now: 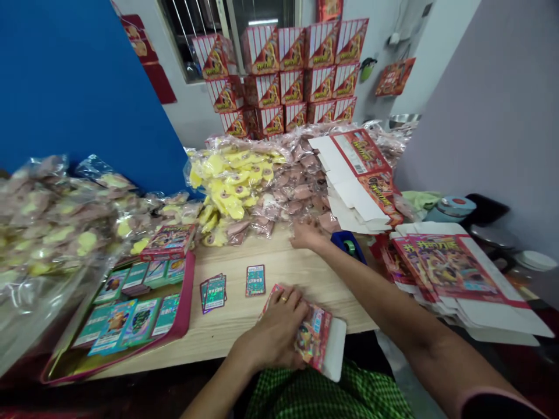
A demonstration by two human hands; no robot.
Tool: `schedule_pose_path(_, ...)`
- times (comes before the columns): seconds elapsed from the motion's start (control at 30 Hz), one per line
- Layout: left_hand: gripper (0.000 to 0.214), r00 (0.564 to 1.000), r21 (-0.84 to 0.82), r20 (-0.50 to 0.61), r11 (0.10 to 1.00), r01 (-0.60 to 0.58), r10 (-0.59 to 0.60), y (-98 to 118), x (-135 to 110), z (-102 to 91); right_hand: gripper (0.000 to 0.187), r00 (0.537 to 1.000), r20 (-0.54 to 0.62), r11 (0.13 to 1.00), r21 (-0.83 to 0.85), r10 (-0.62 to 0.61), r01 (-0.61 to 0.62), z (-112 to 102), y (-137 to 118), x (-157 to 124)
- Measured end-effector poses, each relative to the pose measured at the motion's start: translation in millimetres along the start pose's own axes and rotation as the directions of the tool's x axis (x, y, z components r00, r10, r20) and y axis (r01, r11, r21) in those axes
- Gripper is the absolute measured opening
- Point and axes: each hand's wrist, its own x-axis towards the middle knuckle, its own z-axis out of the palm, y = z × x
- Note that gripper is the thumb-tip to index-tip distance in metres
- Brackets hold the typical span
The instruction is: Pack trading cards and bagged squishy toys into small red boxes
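Note:
My left hand [275, 329] is closed on a flat red printed carton [317, 340] at the near edge of the wooden table [283, 267], holding it against the tabletop. My right hand [305, 234] reaches far across to the heap of small pink bagged items [301, 192]; its fingers touch the heap, and whether they hold a bag is hidden. A single teal card pack [255, 280] and a small fanned pile of card packs [213, 292] lie in front of my left hand. A blue tape dispenser [348, 244] sits under my right forearm.
A red tray [186, 302] of teal card packs sits at left, with clear bags of pink and yellow items behind it. Yellow bagged toys [236, 180] lie at the back. Flat unfolded cartons [362, 180] and another stack [454, 270] lie right. Assembled red boxes [297, 75] are stacked against the wall.

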Motion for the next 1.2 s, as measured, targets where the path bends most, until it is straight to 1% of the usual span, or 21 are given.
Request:
schedule_pose_path(0.07, 0.098, 0.990, 0.011, -0.049, 0.991, 0.132, -0.132, 6, 7, 3.0, 0.058, 0.999, 0.027, 0.999, -0.040, 0.020, -0.019, 7, -9, 1)
schedule_pose_path(0.13, 0.118, 0.962, 0.002, -0.081, 0.965, 0.262, -0.261, 12, 10, 4.8, 0.053, 0.998, 0.051, 0.997, -0.070, -0.022, 0.025, 12, -11, -2)
schedule_pose_path(0.2, 0.132, 0.937, -0.013, -0.098, 0.942, 0.335, -0.335, 16, 11, 5.3, 0.046, 0.991, 0.095, 0.992, -0.077, -0.096, 0.104, 12, -5, -6)
schedule_pose_path(0.23, 0.132, 0.931, -0.022, -0.101, 0.937, 0.349, -0.350, 17, 11, 5.6, 0.043, 0.986, 0.116, 0.989, -0.074, -0.121, 0.130, 11, -1, -7)
schedule_pose_path(0.3, 0.120, 0.927, -0.045, -0.115, 0.934, 0.355, -0.358, 20, 12, 7.4, 0.040, 0.983, 0.142, 0.989, -0.073, -0.119, 0.131, 5, 8, -5)
schedule_pose_path(0.37, 0.101, 0.918, -0.058, -0.151, 0.930, 0.362, -0.367, 21, 14, 10.9, 0.039, 0.985, 0.158, 0.993, -0.090, -0.063, 0.078, 0, 15, -1)
schedule_pose_path(0.43, 0.087, 0.891, -0.061, -0.213, 0.916, 0.397, -0.400, 21, 16, 14.9, 0.037, 0.984, 0.177, 0.994, -0.109, -0.006, 0.026, -1, 20, 0)
schedule_pose_path(0.5, 0.082, 0.863, -0.062, -0.266, 0.901, 0.430, -0.430, 19, 17, 18.0, 0.037, 0.983, 0.183, 0.994, -0.105, 0.009, 0.010, 2, 22, -5)
schedule_pose_path(0.57, 0.084, 0.851, -0.069, -0.293, 0.897, 0.436, -0.436, 15, 16, 19.3, 0.039, 0.987, 0.160, 0.996, -0.075, -0.026, 0.038, 8, 24, -14)
schedule_pose_path(0.67, 0.085, 0.857, -0.079, -0.295, 0.905, 0.419, -0.422, 12, 13, 18.3, 0.037, 0.985, 0.140, 0.994, -0.017, -0.104, 0.107, 17, 24, -31)
schedule_pose_path(0.73, 0.082, 0.852, -0.110, -0.305, 0.904, 0.413, -0.426, 13, 11, 16.2, 0.034, 0.980, 0.144, 0.990, 0.032, -0.138, 0.135, 20, 23, -42)
schedule_pose_path(0.8, 0.079, 0.835, -0.170, -0.329, 0.898, 0.407, -0.441, 15, 9, 13.2, 0.031, 0.974, 0.141, 0.980, 0.115, -0.177, 0.161, 16, 23, -52)
schedule_pose_path(0.9, 0.076, 0.802, -0.277, -0.382, 0.885, 0.374, -0.458, 15, 1, 7.8, 0.032, 0.957, 0.111, 0.930, 0.288, -0.268, 0.228, -4, 33, -66)
schedule_pose_path(0.93, 0.075, 0.791, -0.302, -0.401, 0.882, 0.362, -0.462, 14, -3, 6.0, 0.033, 0.942, 0.106, 0.899, 0.349, -0.318, 0.264, -13, 40, -71)
schedule_pose_path(0.97, 0.076, 0.780, -0.319, -0.420, 0.880, 0.351, -0.464, 12, -6, 4.3, 0.034, 0.915, 0.113, 0.854, 0.419, -0.387, 0.310, -22, 48, -75)
schedule_pose_path(1.03, 0.078, 0.760, -0.328, -0.456, 0.881, 0.340, -0.463, 9, -13, 1.4, 0.036, 0.831, 0.102, 0.707, 0.587, -0.547, 0.394, -40, 65, -82)
schedule_pose_path(1.07, 0.079, 0.753, -0.326, -0.470, 0.883, 0.338, -0.462, 8, -16, 0.4, 0.037, 0.793, 0.068, 0.623, 0.659, -0.606, 0.420, -47, 72, -84)
schedule_pose_path(1.1, 0.080, 0.749, -0.324, -0.480, 0.886, 0.331, -0.456, 6, -18, -0.4, 0.038, 0.763, 0.033, 0.562, 0.698, -0.645, 0.444, -54, 78, -86)
schedule_pose_path(1.13, 0.081, 0.750, -0.324, -0.489, 0.891, 0.318, -0.445, 6, -20, -0.8, 0.037, 0.743, 0.019, 0.545, 0.692, -0.669, 0.473, -61, 81, -88)
schedule_pose_path(1.17, 0.082, 0.755, -0.322, -0.497, 0.899, 0.297, -0.428, 5, -21, -0.8, 0.034, 0.732, 0.033, 0.581, 0.633, -0.681, 0.512, -66, 81, -90)
schedule_pose_path(1.2, 0.085, 0.761, -0.318, -0.506, 0.908, 0.273, -0.406, 5, -21, -0.5, 0.030, 0.720, 0.076, 0.641, 0.526, -0.690, 0.559, -71, 79, -92)
